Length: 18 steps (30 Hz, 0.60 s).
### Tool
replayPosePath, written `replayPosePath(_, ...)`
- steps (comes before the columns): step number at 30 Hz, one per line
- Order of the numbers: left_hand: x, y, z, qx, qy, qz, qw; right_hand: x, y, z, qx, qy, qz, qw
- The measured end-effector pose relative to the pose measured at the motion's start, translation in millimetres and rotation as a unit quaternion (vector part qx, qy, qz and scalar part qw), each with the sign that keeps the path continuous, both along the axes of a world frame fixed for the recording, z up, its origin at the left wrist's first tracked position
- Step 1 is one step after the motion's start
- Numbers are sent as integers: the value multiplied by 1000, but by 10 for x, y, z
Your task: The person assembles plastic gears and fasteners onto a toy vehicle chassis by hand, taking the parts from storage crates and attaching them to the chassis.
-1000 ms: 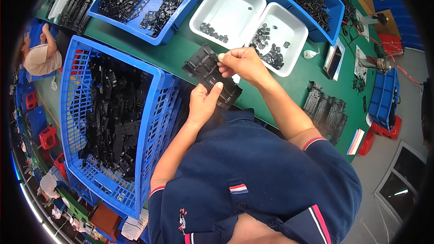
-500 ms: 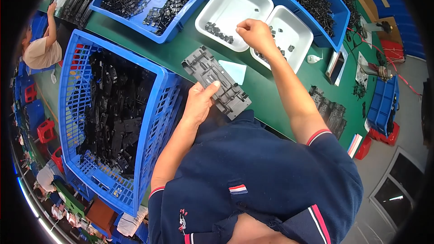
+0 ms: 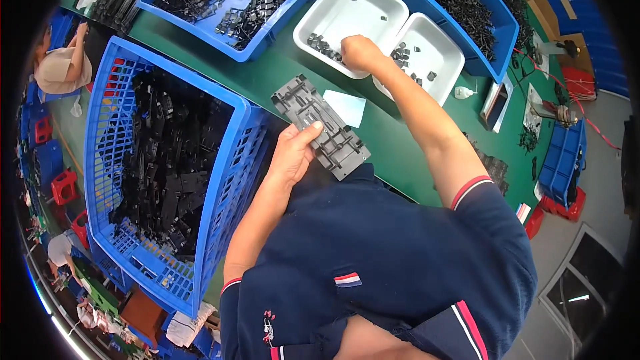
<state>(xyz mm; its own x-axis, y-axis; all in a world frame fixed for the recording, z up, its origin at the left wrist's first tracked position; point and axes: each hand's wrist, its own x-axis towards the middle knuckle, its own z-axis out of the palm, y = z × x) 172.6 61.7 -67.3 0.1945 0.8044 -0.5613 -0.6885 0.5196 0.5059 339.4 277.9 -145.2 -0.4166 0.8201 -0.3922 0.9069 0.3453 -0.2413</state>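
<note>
My left hand (image 3: 292, 155) grips a flat black plastic moulded plate (image 3: 339, 141) by its near left side, thumb on top. Ribs, clips and slots cover the plate's upward face, and it is tilted above the table's front edge. Over the near side of the left white tray (image 3: 347, 17), my right hand (image 3: 362, 54) is curled with its fingertips down beside small black plastic pieces (image 3: 321, 45). Those fingertips are hidden, so what they pinch does not show. The right white tray (image 3: 443, 47) holds more small black pieces (image 3: 402, 55).
Blue bins of small black parts (image 3: 267, 3) and thin black parts (image 3: 447, 0) stand behind the trays. A large blue crate (image 3: 227, 180) of black mouldings is at my left. A pale blue card (image 3: 347, 107) and small white bottle (image 3: 465, 92) lie on the green table (image 3: 400, 153).
My right hand has lowered and moved slightly left, down to the small pieces in the left tray. My left hand still holds the plate in nearly the same place.
</note>
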Motion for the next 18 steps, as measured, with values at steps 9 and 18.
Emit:
replayPosePath(9, 11, 6, -282, -9, 29, -2, 1000, 280, -575, 692, -184, 485, -303, 799)
replayPosePath(18, 141, 119, -507, -32, 49, -40, 998, 469, -1261, 745, -283, 624, -408, 604)
